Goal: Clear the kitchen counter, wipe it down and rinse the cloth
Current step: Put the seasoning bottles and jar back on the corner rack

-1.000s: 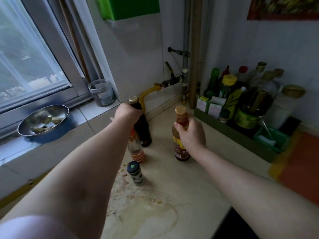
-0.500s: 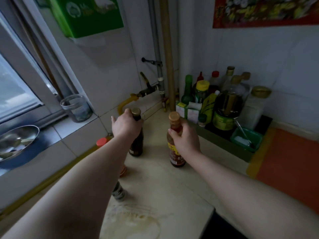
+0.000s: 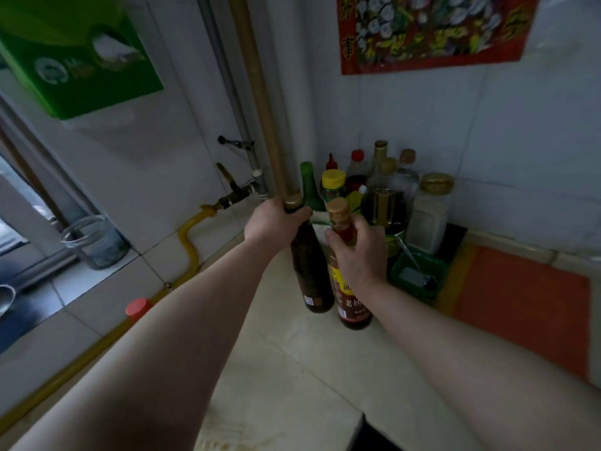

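Observation:
My left hand (image 3: pixel 274 221) grips the neck of a tall dark bottle (image 3: pixel 312 278) with a gold cap. My right hand (image 3: pixel 357 252) grips the neck of a brown sauce bottle (image 3: pixel 353 304) with a yellow label and a tan cap. Both bottles are side by side over the pale counter (image 3: pixel 292 369), close to the back corner; I cannot tell whether their bases touch it. A red-capped bottle (image 3: pixel 139 308) peeks out from behind my left forearm. No cloth is in sight.
Several condiment bottles and jars (image 3: pixel 383 190) crowd the corner in a dark tray, with a green tub (image 3: pixel 419 275) in front. An orange mat (image 3: pixel 527 304) lies right. A glass jar (image 3: pixel 97 242) stands on the window ledge. Pipes and a yellow hose (image 3: pixel 188 236) run along the left wall.
Both hands have carried their bottles toward the back corner, close together beside the condiment tray. The view has swung right and up; the small green-capped jar and the stain have dropped out of sight.

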The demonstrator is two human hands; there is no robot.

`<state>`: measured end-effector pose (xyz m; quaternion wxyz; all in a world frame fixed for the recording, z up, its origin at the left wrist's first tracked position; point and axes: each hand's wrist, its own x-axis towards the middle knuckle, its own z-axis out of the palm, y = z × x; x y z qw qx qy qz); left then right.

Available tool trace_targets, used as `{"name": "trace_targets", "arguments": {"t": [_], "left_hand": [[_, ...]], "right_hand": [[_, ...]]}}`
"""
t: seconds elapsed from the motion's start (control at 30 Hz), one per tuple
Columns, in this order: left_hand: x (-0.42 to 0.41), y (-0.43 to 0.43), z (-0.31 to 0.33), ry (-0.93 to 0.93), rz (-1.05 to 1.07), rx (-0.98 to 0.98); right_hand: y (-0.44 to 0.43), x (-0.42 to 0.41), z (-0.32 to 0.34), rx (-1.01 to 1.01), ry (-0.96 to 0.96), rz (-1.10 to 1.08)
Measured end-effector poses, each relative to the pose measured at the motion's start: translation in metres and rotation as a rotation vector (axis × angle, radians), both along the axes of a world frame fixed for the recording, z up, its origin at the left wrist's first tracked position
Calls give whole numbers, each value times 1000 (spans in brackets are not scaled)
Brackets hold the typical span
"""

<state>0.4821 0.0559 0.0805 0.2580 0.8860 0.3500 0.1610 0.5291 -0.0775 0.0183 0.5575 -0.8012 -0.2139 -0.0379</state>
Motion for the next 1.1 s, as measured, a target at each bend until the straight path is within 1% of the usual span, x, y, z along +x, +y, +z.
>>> {"name": "trace_targets", "arguments": {"t": [0.13, 0.2, 0.3, 0.5, 0.63, 0.83, 0.97, 1.1], "left_hand": [[36, -22, 11, -103, -11, -83], [51, -31, 14, -170, -5, -124], [73, -45, 16, -204, -8, -122], [101, -63, -2, -182, -25, -28], [111, -66, -22, -148, -37, -25], [117, -66, -44, -134, -11, -68], [122, -60, -39, -95, -16, -140], [119, -57, -40, -35, -34, -237]], "right_hand": [[-25, 28, 9, 13, 8, -52], [-34, 40, 13, 65, -5, -68], [-52, 57, 20, 118, -35, -89], [-70, 73, 21, 126, 9, -53], [-74, 79, 18, 118, 27, -53], [-76, 84, 18, 112, 66, -42], [-77, 82, 19, 121, 83, -57], [-78, 80, 24, 137, 47, -101]]}}
